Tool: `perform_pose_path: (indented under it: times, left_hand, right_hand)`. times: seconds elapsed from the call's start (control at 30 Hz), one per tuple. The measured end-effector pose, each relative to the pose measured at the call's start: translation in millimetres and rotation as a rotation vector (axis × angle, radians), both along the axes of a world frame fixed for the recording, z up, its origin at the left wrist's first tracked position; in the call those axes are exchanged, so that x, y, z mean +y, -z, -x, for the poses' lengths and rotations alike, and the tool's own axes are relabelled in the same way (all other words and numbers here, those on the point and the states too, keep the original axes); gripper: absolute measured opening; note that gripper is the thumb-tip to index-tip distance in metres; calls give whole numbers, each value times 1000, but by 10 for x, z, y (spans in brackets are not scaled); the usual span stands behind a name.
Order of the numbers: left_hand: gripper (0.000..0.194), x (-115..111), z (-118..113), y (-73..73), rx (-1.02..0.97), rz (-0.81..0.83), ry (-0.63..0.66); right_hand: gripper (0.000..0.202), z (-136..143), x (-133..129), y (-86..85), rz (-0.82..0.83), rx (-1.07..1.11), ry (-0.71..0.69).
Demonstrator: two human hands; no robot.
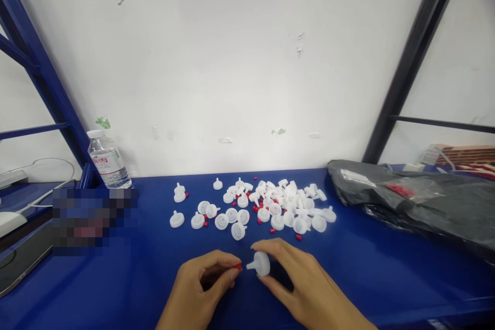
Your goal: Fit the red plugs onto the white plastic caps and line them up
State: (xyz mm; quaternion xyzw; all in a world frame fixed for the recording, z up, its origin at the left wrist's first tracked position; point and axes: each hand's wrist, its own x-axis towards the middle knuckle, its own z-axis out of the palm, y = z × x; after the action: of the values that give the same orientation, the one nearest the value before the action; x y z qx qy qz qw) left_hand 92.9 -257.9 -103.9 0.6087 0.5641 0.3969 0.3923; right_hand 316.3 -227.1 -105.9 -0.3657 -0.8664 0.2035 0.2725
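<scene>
Between the thumb and fingers of my left hand (207,286) is a small red cap (237,267), pinched at the fingertips. My right hand (297,281) grips a white nozzle cap (262,264) by its wide round part, with its thin spout pointing left at the red cap. A small gap separates the spout from the red cap. Beyond both hands lies a loose pile of white nozzle caps (292,198), some upright and some tipped over. Small red caps are scattered among them, one (298,237) near the front of the pile.
The blue table (147,258) meets a white wall. A water bottle (110,162) stands at the back left, near a phone (27,258) and white cables. On the right lies a dark plastic bag (371,191) with a clear packet of red pieces (400,190) on it.
</scene>
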Motion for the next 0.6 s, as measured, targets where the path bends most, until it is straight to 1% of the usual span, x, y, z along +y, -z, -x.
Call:
perform_pose_path:
  times: [0.1, 0.23, 0.4, 0.6]
  left_hand:
    - [22, -13, -14, -27, 10, 14, 28]
    - [21, -27, -32, -64, 24, 16, 30]
    - [21, -43, -44, -84, 28, 6, 48]
    - [19, -44, -49, -57, -2, 9, 51]
  right_hand:
    - [47, 7, -15, -43, 0, 2, -37]
    - [49, 16, -31, -78, 13, 1, -69]
    - [51, 18, -29, -67, 11, -1, -68]
    - [52, 17, -30, -48, -23, 22, -63]
